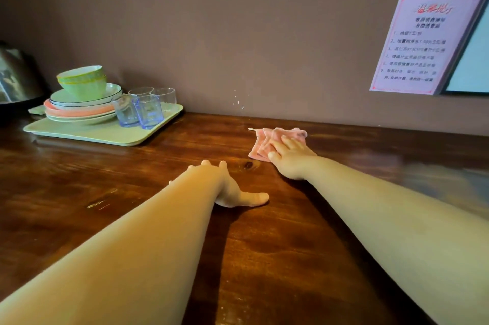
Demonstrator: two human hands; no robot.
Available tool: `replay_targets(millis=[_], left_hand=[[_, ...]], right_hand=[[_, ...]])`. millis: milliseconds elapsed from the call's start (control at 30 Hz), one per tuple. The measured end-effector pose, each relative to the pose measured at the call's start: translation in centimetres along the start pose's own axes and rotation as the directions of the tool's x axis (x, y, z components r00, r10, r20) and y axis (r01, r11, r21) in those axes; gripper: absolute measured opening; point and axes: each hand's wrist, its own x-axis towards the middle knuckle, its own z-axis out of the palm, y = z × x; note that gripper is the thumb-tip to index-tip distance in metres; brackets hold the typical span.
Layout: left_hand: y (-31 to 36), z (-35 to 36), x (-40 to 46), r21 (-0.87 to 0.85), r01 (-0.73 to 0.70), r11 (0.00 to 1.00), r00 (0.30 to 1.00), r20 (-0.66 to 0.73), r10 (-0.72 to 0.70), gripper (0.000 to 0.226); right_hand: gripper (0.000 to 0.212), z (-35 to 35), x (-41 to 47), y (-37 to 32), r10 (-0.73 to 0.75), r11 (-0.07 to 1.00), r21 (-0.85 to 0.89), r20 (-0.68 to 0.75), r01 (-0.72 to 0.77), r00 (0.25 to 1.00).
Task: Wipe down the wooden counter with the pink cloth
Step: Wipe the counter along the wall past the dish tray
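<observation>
Our right hand lies flat with fingers spread on the pink cloth, pressing it to the wooden counter near the back wall, while our left hand rests palm-down, fingers open, bracing nearer us. We judge the wiping is mid-stroke, and the next move calls for sweeping sideways with steady pressure. The cloth is folded, slightly bunched.
</observation>
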Motion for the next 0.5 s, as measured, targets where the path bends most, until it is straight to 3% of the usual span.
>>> replay_targets(millis=[133, 233, 367, 500], left_hand=[[0.0, -0.1, 0.5, 0.028, 0.026, 0.999, 1.0, 0.005, -0.026, 0.157], [-0.2, 0.3, 1.7, 0.037, 0.026, 0.999, 1.0, -0.011, -0.025, 0.144], [0.0, -0.7, 0.7, 0.073, 0.017, 0.997, 0.996, 0.091, -0.024, 0.157], [0.3, -1.1, -0.5, 0.067, 0.003, 0.998, 0.994, 0.113, -0.011, 0.152]], right_hand=[[0.055, -0.3, 2.4, -1.5, 0.1, 0.994, -0.033, 0.003, -0.1, 0.995], [0.055, 0.8, 3.5, -0.6, 0.04, 0.999, 0.033, -0.002, -0.04, 0.999], [0.052, 0.1, 5.5, 1.5, 0.029, 0.998, 0.064, -0.011, -0.028, 1.0], [0.054, -0.8, 6.7, 1.0, 0.097, 0.994, 0.057, -0.003, -0.097, 0.995]])
